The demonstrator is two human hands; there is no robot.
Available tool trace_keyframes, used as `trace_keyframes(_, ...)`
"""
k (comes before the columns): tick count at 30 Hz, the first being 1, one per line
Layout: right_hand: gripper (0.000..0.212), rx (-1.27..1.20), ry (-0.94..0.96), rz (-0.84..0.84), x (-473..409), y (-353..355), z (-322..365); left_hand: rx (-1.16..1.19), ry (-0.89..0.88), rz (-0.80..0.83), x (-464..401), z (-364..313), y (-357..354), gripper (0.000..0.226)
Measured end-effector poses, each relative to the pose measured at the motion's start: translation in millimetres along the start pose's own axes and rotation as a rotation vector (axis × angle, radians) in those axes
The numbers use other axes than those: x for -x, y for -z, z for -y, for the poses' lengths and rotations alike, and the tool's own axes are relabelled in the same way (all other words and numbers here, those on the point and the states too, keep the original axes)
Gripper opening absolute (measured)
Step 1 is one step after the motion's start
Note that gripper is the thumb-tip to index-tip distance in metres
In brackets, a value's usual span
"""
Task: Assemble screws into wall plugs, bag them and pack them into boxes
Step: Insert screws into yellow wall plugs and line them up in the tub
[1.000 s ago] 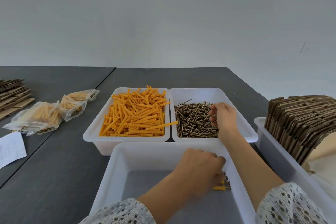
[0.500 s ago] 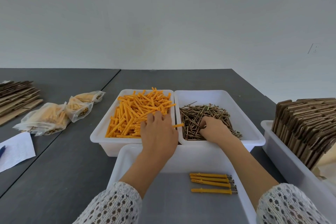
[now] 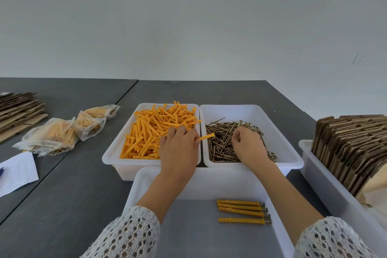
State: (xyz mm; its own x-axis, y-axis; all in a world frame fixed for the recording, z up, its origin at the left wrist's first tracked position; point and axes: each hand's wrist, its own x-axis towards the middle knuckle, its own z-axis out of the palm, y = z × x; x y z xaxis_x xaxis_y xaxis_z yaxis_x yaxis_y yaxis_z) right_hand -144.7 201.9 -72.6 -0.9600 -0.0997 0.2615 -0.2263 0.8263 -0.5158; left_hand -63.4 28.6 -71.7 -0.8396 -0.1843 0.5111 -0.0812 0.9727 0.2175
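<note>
Two white trays stand side by side. The left tray is full of orange wall plugs, the right tray holds a heap of dark screws. My left hand lies over the plug tray's right side and holds one orange plug that sticks out to the right over the trays' rims. My right hand is down in the screws with curled fingers pinching a screw. Nearest to me, a third white tray contains several assembled plugs with screws.
Filled clear bags of plugs lie on the dark table at the left, beside flat cardboard and a white paper. At the right, a white bin holds upright folded cardboard boxes.
My left hand left the near tray, reached into the plug tray and now holds a plug. My right hand moved from the back of the screw tray toward its front left.
</note>
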Motion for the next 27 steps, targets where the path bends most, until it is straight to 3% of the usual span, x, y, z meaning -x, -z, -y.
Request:
trace_keyframes(6,0.019,-0.496,-0.005,-0.323,-1,6,2,0.014,-0.018,-0.018,0,-2,-1,0.025)
trace_keyframes(15,0.024,-0.824,-0.127,-0.404,-1,6,7,0.06,0.003,-0.016,-1,-2,1,0.024)
trace_keyframes(21,0.023,-0.818,-0.122,-0.318,0,6,10,0.056,-0.014,-0.015,-2,-1,-1,0.025)
trace_keyframes(27,0.025,-0.865,0.059,-0.108,9,9,21,0.102,-0.034,-0.049,-2,0,-3,0.022)
